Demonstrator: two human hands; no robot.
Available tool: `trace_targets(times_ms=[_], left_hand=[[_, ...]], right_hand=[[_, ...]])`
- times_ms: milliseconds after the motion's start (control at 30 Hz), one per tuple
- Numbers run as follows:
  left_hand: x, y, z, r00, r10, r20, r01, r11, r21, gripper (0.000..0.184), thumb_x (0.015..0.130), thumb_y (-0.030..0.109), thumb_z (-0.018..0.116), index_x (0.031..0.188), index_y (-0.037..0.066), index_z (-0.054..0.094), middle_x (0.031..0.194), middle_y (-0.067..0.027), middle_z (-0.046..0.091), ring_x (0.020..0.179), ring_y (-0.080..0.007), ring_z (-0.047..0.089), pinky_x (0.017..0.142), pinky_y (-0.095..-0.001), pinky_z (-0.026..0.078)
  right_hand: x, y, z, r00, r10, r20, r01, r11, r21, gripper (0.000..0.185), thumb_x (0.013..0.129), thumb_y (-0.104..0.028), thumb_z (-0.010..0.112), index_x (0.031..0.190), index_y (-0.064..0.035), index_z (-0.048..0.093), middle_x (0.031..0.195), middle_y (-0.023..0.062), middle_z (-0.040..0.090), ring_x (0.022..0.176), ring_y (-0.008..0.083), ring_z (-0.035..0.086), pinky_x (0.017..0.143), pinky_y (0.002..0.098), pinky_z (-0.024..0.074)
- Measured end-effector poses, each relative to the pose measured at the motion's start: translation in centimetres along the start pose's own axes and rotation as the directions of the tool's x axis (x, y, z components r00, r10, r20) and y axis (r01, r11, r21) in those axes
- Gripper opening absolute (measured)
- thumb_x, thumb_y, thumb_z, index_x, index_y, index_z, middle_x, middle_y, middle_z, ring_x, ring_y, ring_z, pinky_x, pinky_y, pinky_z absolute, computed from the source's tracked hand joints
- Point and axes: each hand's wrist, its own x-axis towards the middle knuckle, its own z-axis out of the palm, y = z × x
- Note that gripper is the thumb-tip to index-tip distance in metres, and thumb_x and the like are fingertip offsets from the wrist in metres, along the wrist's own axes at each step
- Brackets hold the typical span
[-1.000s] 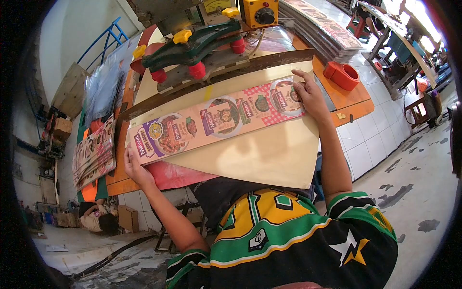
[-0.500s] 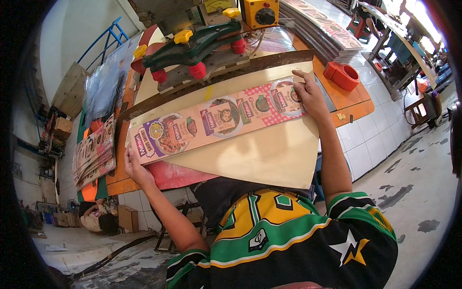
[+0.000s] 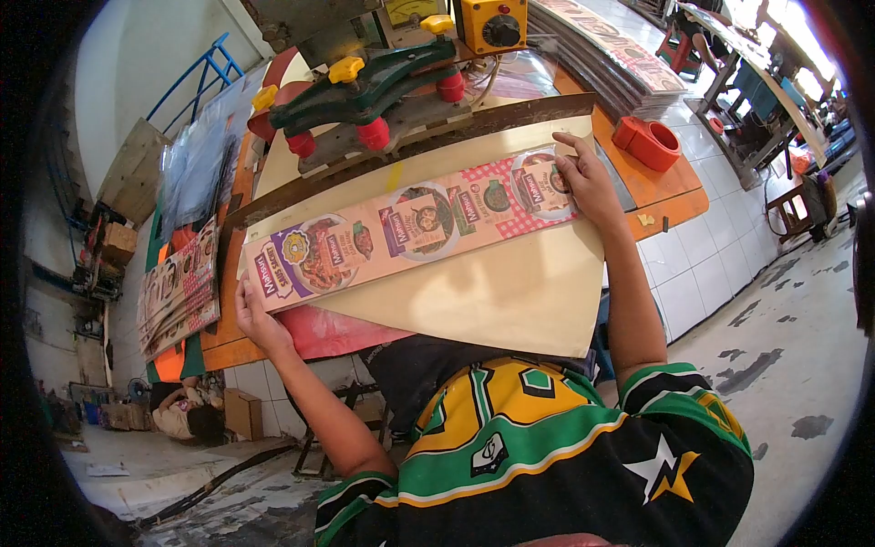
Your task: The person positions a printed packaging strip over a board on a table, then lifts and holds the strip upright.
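Pinkish-orange and glossy, a printed strip [image 3: 410,228] lies slanted across a cream sheet [image 3: 492,292] on an orange table [image 3: 679,187], its ends toward eight and between two and three o'clock. Taking the strip's middle as the clock's centre, the left hand [image 3: 264,319] is at eight, its thumb along the end edge; the other fingers are largely hidden, so their spread cannot be told. Between two and three, the right hand [image 3: 591,178] has its fingers apart, one reaching out past the corner, another bent onto the strip's far end. Bowls of food and purple labels decorate the strip. Between eleven and twelve stands a dark green clamp [image 3: 365,91] with yellow knobs and red feet, over a metal bar [image 3: 510,114] edging the cream sheet. A yellow control box [image 3: 492,25] with a black dial sits between twelve and one, a pile of printed sheets [image 3: 620,50] between one and two, and a red-orange ring [image 3: 647,143] toward two. Toward seven, red material [image 3: 337,333] shows under the cream sheet. More printed strips [image 3: 182,287] overlap between eight and nine, with clear plastic sheets [image 3: 196,164] between nine and ten.
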Motion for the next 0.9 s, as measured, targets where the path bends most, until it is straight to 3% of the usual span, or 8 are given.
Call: trace_targets(times_ms=[567,900], left_hand=[[0.0,-0.1,-0.2,1.0,0.009,0.011,-0.009,1.0,0.015,0.035,0.103,0.021,0.055,0.126,-0.006,0.058,0.115,-0.0137,0.067,0.099,-0.0169,0.067,0.087,-0.0305,0.054],[0.2,-0.3,-0.3,1.0,0.001,0.006,-0.001,1.0,0.021,0.035,0.103,0.021,0.054,0.125,-0.006,0.058,0.114,-0.0135,0.067,0.097,-0.017,0.067,0.085,-0.0305,0.055]], right_hand=[[0.0,0.1,-0.1,1.0,0.006,0.006,-0.005,1.0,-0.011,0.038,0.101,-0.008,0.053,0.139,-0.0059,0.049,0.073,-0.0021,0.05,0.067,0.0056,0.046,0.06,0.0234,0.0399],[-0.3,-0.9,0.2,0.999,0.002,0.036,-0.004,0.999,0.035,0.04,0.101,-0.007,0.054,0.14,-0.0035,0.046,0.075,-0.0017,0.052,0.066,0.0049,0.047,0.058,0.022,0.0388]])
